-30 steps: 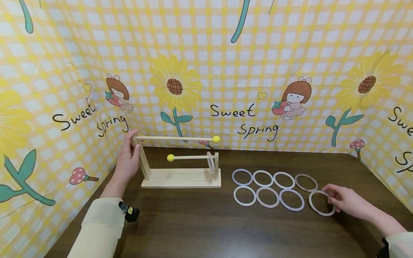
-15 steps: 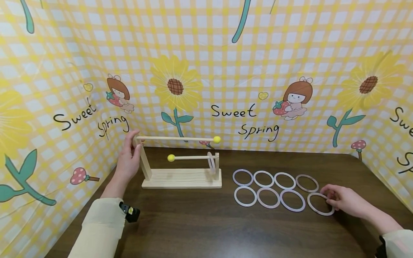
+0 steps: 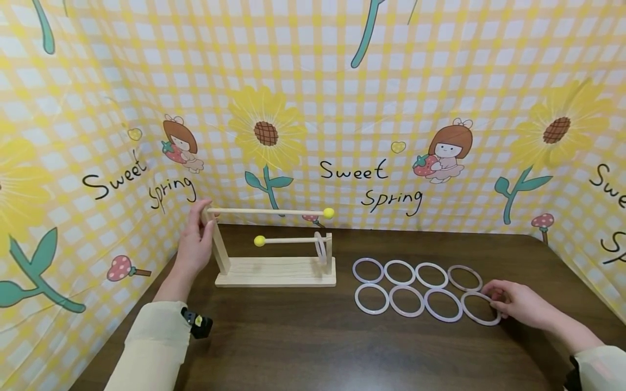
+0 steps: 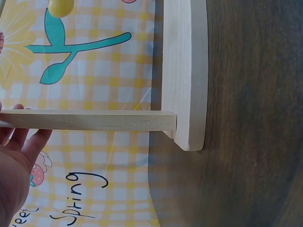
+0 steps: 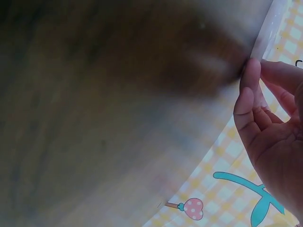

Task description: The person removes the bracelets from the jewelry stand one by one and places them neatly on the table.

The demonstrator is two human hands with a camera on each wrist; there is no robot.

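Note:
A wooden stand [image 3: 274, 270] has two posts, each bearing a horizontal rod tipped with a yellow ball. My left hand [image 3: 194, 241] grips the top of the taller left post [image 3: 221, 244]; in the left wrist view, fingers wrap that post [image 4: 94, 120]. One pale ring [image 3: 320, 248] hangs on the lower rod [image 3: 288, 240] beside the right post. My right hand [image 3: 525, 307] pinches the right edge of a pale ring [image 3: 463, 309] at the front row's right end. In the right wrist view the thumb and fingertips meet on the ring's edge [image 5: 261, 46].
Several other flat rings [image 3: 373, 313] lie in two rows on the dark wooden table [image 3: 318, 342], right of the stand. A yellow checked cloth [image 3: 342, 108] with printed sunflowers rises behind the table and along its sides.
My right hand has slid its ring a little to the left, up against the neighbouring ring in the front row. The left hand stays on the post.

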